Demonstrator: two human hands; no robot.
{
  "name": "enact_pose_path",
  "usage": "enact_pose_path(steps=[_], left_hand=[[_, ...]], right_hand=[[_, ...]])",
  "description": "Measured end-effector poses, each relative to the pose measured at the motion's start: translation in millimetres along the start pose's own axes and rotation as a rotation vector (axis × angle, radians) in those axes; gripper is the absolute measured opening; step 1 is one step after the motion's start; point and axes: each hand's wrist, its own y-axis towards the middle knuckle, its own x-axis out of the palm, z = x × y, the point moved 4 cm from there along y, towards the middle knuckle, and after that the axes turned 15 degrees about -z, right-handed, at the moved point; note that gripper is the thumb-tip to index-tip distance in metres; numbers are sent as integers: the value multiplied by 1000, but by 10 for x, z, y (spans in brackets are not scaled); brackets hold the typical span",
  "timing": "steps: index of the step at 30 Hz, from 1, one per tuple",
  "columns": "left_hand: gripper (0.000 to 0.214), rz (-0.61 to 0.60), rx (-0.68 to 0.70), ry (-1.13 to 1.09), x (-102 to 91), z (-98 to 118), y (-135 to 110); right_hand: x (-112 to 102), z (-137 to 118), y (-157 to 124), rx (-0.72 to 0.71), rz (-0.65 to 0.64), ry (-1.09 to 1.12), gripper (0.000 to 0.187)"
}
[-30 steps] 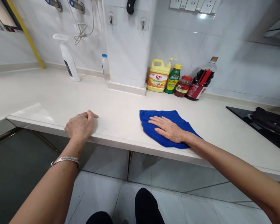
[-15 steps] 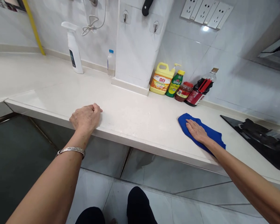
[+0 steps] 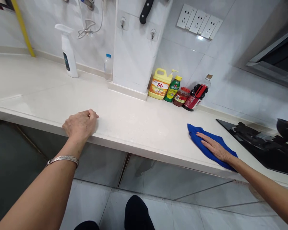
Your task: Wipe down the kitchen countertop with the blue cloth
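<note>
My right hand (image 3: 213,147) lies flat on a blue cloth (image 3: 201,147), fingers stretched out, pressing it onto the white countertop (image 3: 144,124). The cloth is spread out, and its near end reaches the counter's front edge. Further left, my left hand (image 3: 80,124) rests on the counter close to that edge, its fingers curled into a fist; nothing shows in it. A silver bracelet (image 3: 62,159) circles the left wrist.
Against the back wall stand a yellow detergent jug (image 3: 158,88), a green bottle (image 3: 172,91), a red-lidded jar (image 3: 181,96) and a dark sauce bottle (image 3: 194,97). Left are a white spray bottle (image 3: 69,57) and a clear bottle (image 3: 108,68). A black gas hob (image 3: 261,143) lies right.
My right hand and the cloth have slid right along the counter, nearer the hob and the front edge. My left hand stays put on the counter. The view has turned a little to the right.
</note>
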Motion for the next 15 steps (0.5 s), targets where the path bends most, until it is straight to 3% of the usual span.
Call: enact_pose_path(steps=[3,6,9,15], left_hand=[[54,3,-6,11,10,5,19],[55,-11,-20,28,8,10,33],[56,-31,-38,43,0,14,44],[59,-22,-50,100,4,21,65]], right_hand=[[-13,364,-78,100,51,3,75],[48,421,-98,157,67,-57,78],[146,141,-105,161,38,-138,74],[296,-877,128,-33,-98,-229,63]])
